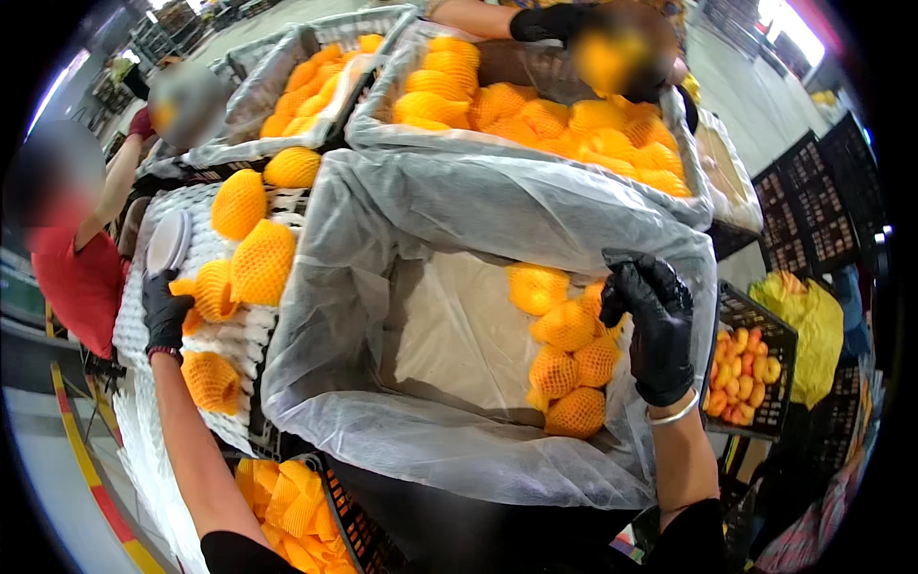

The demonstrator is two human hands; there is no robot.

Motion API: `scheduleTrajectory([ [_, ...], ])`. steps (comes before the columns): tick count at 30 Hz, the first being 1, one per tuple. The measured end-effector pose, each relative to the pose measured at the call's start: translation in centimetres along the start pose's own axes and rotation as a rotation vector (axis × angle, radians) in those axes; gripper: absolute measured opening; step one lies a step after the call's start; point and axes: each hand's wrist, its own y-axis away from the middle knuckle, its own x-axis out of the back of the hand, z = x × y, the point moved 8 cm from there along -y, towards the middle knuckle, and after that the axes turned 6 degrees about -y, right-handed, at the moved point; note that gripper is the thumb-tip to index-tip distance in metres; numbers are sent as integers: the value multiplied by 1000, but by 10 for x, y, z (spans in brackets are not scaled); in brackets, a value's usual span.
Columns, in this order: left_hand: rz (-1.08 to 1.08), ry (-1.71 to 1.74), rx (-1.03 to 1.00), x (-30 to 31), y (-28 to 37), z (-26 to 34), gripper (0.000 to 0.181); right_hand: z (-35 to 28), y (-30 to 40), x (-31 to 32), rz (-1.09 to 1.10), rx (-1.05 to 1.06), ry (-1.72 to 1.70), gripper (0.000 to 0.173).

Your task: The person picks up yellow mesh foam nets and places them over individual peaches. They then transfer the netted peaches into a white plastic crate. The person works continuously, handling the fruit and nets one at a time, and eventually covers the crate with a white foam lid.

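Observation:
My left hand [166,308], in a black glove, grips an orange foam net [183,288] at the left; whether fruit is inside is hidden. Beside it, several orange foam-netted pieces [263,262] lie on white foam netting [197,215]. Before me stands a crate lined with thin whitish sheeting [337,402]. Along its right side sit several fruits in orange foam nets [564,324], with bare bottom liner [459,330] to their left. My right hand [649,316], also black-gloved, hovers above the crate's right side, fingers bent, thumb apart, nothing visible in it.
Two lined crates with netted fruit [531,118] stand beyond. A black crate of unwrapped red-yellow fruit [742,373] is at right, near a yellow bag [803,337]. Flat orange foam nets [294,509] fill a crate lower left. A pale round dish [169,242] and co-workers are nearby.

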Motion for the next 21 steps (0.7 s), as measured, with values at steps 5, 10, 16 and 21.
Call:
scheduleTrajectory([
  [5,-538,893,-305,5,46,295,35,6,0,17,43,-45,-63,18],
  [10,-648,478,-1072,-114,162,478,28,8,-8,7,-8,-17,-30,16],
  [16,-504,564,-823,-202,170,524,51,6,-8,10,-13,86,29,16],
  [21,-621,462,-818,-168,157,507,38,10,-8,8,-88,150,127,17],
])
